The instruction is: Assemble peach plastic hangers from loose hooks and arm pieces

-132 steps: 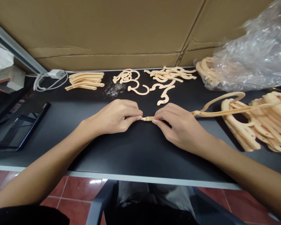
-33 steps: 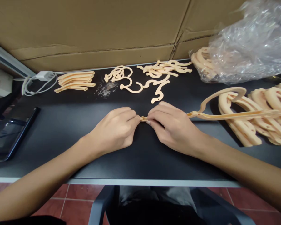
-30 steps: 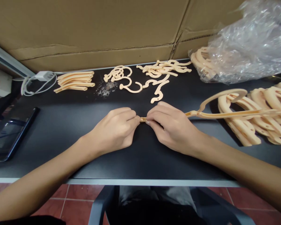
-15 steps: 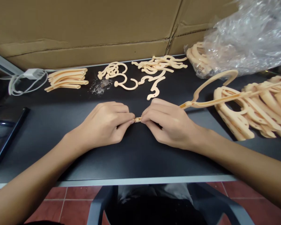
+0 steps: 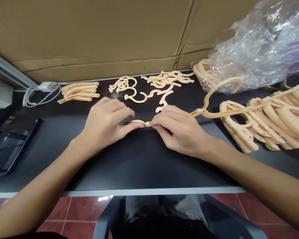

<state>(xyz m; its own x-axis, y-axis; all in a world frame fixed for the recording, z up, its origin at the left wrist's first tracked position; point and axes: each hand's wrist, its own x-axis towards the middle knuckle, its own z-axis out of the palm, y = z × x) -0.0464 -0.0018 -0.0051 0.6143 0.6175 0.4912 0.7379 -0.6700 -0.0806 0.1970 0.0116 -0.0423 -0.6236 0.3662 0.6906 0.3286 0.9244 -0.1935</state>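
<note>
The left hand (image 5: pixel 106 121) has just let go of its tight pinch: where both hands were bunched fingertip to fingertip a moment ago, its fingers now lift and spread above the tabletop (image 5: pixel 149 166), and only the thumb (image 5: pixel 137 121) stretches out to the work. From here it looks as if that thumb is merely resting along a thin curved plastic strip (image 5: pixel 141 122), though the angle makes it hard to say whether it is gripping. The right hand (image 5: pixel 179 131) stays closed, its fingers pinched on the strip's far end, so the two hands are apart and meet only through that small piece.

Beyond the right hand, a peach plastic hanger (image 5: pixel 214 114) reaches out to the right and has swung higher, its hooked end (image 5: pixel 221 87) lifted over a heap of matching hangers (image 5: pixel 239 126). (The right hand hides the join, so I can't tell whether the strip and hanger are one piece.)

Further along the tabletop lie loose curved hooks (image 5: pixel 136 97) and a neat bundle of flat strips (image 5: pixel 78 93), while a clear plastic bag (image 5: pixel 254 56) slumps at the back against a sheet of cardboard (image 5: pixel 89 39).
</note>
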